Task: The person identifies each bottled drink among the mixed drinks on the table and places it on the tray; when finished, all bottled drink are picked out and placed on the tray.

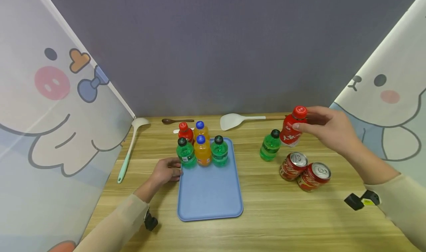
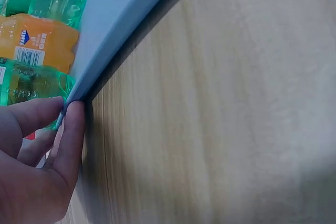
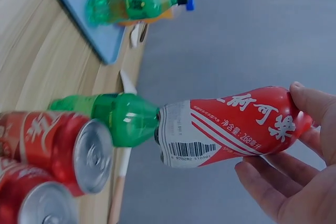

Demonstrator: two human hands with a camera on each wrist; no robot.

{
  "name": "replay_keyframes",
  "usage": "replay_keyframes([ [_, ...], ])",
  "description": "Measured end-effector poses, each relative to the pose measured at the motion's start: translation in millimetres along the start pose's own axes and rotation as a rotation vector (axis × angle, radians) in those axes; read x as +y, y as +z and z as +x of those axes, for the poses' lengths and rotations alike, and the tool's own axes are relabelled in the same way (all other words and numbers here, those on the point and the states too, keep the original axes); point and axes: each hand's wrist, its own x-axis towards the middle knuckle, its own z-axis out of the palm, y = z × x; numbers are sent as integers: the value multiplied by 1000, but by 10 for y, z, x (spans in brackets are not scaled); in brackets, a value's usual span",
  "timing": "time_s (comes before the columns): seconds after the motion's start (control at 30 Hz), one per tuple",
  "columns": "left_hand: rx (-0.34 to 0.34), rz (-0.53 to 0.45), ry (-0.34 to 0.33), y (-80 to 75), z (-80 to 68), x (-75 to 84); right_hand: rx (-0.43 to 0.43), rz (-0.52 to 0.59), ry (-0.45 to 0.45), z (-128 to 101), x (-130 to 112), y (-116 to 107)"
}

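My right hand (image 1: 327, 128) holds a red cola bottle (image 3: 236, 127) by its upper part, raised off the table behind the cans. Just left of it stands a green soda bottle (image 1: 270, 145), with two red soda cans (image 1: 314, 176) in front. With thumb and fingers my left hand (image 1: 165, 170) pinches the left rim of a blue tray (image 1: 209, 196). Toward the tray's back stand two green bottles (image 1: 219, 151), two orange soda bottles (image 1: 202, 151) and a red bottle (image 1: 185, 131); the rear ones are partly hidden by those in front.
A pale ladle with a mint handle (image 1: 128, 155) lies along the left wall. At the back, a small dark wooden spoon (image 1: 174, 121) and a white spatula (image 1: 233, 121) lie near the grey partition (image 1: 206, 52). Patterned panels flank both sides.
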Motion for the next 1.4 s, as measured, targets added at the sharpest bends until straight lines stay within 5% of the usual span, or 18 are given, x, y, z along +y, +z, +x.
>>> replay_keyframes([
  [0.23,-20,-17,-11,2,-106,-6,-23,0,3,-47,-268,53],
  [0.53,-25,-27,11,-21,-169,-33,-101,172,-104,-10,-649,341],
  [0.87,-41,-41,-10,-16,-198,-38,-247,344,-234,47,-916,1012],
  [1.4,-25,-44,-10,19,-208,-67,-389,432,-237,-89,-1012,2208],
])
